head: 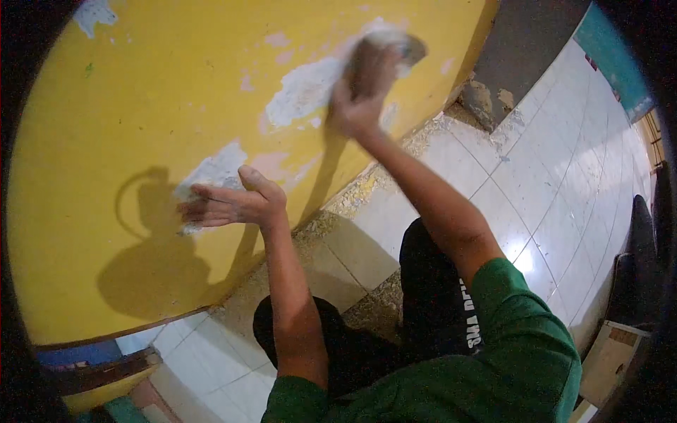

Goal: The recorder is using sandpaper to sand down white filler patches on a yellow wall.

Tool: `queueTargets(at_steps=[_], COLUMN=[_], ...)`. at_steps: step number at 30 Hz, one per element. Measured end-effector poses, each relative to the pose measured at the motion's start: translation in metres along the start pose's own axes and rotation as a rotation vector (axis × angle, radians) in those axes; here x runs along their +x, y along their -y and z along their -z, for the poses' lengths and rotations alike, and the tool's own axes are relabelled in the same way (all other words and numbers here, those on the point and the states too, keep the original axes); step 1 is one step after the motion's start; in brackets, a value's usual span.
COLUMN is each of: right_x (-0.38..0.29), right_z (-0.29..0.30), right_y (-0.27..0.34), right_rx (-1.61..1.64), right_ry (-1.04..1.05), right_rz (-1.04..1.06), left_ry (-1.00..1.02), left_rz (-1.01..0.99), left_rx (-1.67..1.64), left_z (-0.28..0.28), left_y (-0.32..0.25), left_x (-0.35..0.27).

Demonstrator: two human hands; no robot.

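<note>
A yellow painted wall (158, 106) stands before me, with pale patches where the paint has come off. My left hand (238, 201) rests its fingers at the lower pale patch (225, 161), thumb raised and fingers extended, holding nothing. My right hand (365, 95) is at the upper right patch (307, 90), closed around a blurred tool (412, 47) whose kind I cannot tell. The tool lies against or close to the wall. Shadows of my head and arms fall on the wall.
Paint flakes (365, 190) lie along the wall's foot on white floor tiles (508, 211). A grey wall section (523, 42) with a chipped corner stands upper right. Dark objects and a wooden box (608, 359) are at the right rim. My knees are bent close to the wall.
</note>
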State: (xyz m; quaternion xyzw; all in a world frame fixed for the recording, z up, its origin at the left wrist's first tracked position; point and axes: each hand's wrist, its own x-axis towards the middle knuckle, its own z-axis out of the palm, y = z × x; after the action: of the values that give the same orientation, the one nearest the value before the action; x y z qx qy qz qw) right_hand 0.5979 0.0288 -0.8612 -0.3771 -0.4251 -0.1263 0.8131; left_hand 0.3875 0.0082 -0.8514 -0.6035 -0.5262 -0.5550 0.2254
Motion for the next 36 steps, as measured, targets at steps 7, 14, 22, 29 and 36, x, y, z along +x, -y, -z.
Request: queueTargets(at_steps=[7,14,22,29,36], right_x=[-0.016,0.024,-0.027,0.027,-0.038], right_z=[-0.020,0.015,-0.012,-0.003,-0.022], right_y=[0.035,-0.013,0.034,-0.005,0.044], right_rx=[-0.658,-0.069,-0.746,-0.034,-0.651], right_ry=[0.673,-0.068,0.618,-0.061,0.598], right_rz=[0.709,-0.159,0.719,0.050,0.500], left_ry=[-0.078,-0.116,-0.075,-0.118,-0.113], left_rz=[-0.080,-0.124,-0.029,-0.071,-0.075], left_rx=[0.206,0.178,0.171,0.140,0.143], left_z=[-0.009,-0.012,-0.013,-0.013,-0.015], left_y=[0.028,0.022,0.022,0.019,0.029], left_x=[0.003,-0.015,-0.016,-0.014,-0.014])
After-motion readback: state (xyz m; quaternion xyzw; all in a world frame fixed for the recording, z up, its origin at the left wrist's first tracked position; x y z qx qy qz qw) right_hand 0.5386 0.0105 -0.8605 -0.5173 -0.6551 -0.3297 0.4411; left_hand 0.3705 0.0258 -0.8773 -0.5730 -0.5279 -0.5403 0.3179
